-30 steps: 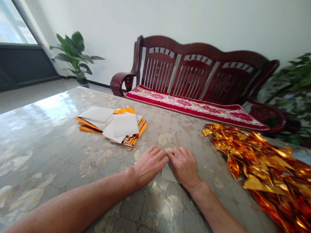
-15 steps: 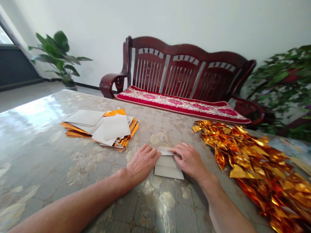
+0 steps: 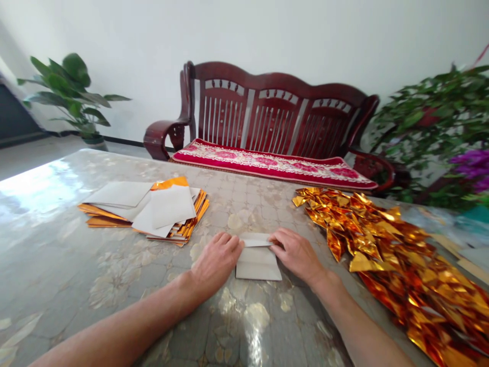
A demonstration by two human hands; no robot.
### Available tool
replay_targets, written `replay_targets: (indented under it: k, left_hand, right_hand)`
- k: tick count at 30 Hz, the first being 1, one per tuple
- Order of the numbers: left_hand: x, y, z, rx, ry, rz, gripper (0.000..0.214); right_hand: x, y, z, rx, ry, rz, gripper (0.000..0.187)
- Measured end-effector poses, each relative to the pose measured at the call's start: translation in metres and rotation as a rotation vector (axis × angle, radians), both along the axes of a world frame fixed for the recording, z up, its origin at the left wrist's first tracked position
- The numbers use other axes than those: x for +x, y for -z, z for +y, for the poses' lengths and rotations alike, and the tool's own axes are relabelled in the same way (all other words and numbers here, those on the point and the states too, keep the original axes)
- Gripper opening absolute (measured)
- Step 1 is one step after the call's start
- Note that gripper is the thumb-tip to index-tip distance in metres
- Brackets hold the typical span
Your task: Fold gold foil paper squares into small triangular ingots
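A white sheet of paper [image 3: 258, 260] lies on the patterned table [image 3: 114, 265] with its far edge folded over. My left hand [image 3: 214, 261] presses the sheet's left side, fingers curled down on the fold. On the right side my right hand [image 3: 298, 254] rests with its fingertips pinching the folded far edge. Both hands touch the sheet.
A stack of gold-and-white paper sheets [image 3: 147, 209] lies to the far left. A heap of folded gold foil pieces [image 3: 397, 250] covers the table's right side. Behind the table stand a dark wooden bench [image 3: 267, 117] with a red cushion, and potted plants [image 3: 72, 97].
My hands have drawn apart, uncovering the sheet, and a fold now shows along its far edge. The camera has swung to the right.
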State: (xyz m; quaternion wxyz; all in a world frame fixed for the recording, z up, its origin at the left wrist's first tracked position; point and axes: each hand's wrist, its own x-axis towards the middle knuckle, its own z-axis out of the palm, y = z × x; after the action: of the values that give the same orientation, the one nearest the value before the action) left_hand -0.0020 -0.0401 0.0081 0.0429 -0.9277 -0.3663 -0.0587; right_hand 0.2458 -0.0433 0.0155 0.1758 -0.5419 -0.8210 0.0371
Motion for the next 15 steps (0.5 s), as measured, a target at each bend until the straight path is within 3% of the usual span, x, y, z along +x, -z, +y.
replay_targets:
  k: [7, 15]
  left_hand:
    - [-0.003, 0.002, 0.001, 0.012, -0.002, -0.001, 0.025]
    - [-0.005, 0.003, 0.004, 0.024, 0.004, -0.015, 0.025]
  right_hand:
    - [0.008, 0.017, -0.011, 0.189, 0.013, -0.053, 0.011]
    - [0.008, 0.016, -0.013, 0.296, -0.063, -0.211, 0.019]
